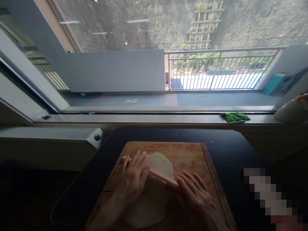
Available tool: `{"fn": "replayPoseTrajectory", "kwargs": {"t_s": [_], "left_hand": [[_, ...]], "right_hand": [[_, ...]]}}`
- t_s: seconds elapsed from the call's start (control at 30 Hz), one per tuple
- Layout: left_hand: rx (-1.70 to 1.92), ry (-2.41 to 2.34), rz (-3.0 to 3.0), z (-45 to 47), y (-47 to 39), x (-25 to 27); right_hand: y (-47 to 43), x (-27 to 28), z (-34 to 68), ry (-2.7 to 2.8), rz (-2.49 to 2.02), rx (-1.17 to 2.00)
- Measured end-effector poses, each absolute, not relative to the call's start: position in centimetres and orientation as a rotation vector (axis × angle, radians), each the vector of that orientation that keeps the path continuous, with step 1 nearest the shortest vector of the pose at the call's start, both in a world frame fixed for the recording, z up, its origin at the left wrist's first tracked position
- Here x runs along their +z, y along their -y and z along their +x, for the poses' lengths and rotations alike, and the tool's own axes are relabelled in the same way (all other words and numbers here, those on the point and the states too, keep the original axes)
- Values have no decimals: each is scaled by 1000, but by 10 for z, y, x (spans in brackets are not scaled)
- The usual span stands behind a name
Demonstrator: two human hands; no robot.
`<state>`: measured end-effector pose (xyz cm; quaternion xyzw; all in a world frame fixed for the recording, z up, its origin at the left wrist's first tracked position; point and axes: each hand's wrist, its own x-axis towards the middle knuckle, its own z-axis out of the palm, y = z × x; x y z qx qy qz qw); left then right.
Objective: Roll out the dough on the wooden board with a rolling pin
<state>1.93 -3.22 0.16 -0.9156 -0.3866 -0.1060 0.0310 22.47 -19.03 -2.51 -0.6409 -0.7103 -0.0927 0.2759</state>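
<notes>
A flattened sheet of pale dough point(160, 162) lies on the wooden cutting board point(186, 152), passing beneath a thin rolling pin point(157, 175) with a reddish streak along it. My left hand point(136, 170) rests over the pin's left part, fingers stretched forward and the palm down. Over the right end lies my right hand point(194, 192), its fingers extended and slightly apart. Both hands cover the ends of the pin. The near part of the dough is in shadow between my forearms.
A black table point(223, 154) carries the board, with small pale crumbs at its far side. Beyond it, a green cloth point(234, 117) and a whitish container point(292, 110) sit on the windowsill point(144, 118). A radiator point(53, 133) stands at left. Pixelation hides something at lower right.
</notes>
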Motion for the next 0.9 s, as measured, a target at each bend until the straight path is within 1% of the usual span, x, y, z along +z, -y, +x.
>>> {"fn": "replayPoseTrajectory", "kwargs": {"t_s": [0.1, 0.17, 0.3, 0.4, 0.5, 0.63, 0.73, 0.8, 0.9], "left_hand": [[-391, 1175, -2725, -31, 61, -6], [-368, 1210, -2688, -34, 59, -7], [-307, 1414, -2620, 16, 15, 5], [-328, 1499, -2568, 47, -8, 13], [-369, 1390, -2635, 28, 9, 8], [-446, 1190, -2717, -38, 66, -10], [-444, 1157, -2748, -58, 83, -13], [-421, 1272, -2691, -47, 69, -8], [-380, 1549, -2519, -14, 24, 3]], "right_hand": [[176, -12, 214, 1974, -1708, -133], [153, 0, 215, 2010, -1747, -51], [88, 17, 230, 1978, -1922, 54], [65, 19, 233, 1961, -1995, 104], [91, 12, 219, 1995, -1918, 35], [157, 0, 193, 2131, -1692, -147], [164, -1, 189, 2194, -1640, -135], [136, 4, 191, 2169, -1711, -64], [69, 14, 194, 2098, -1835, 24]]}}
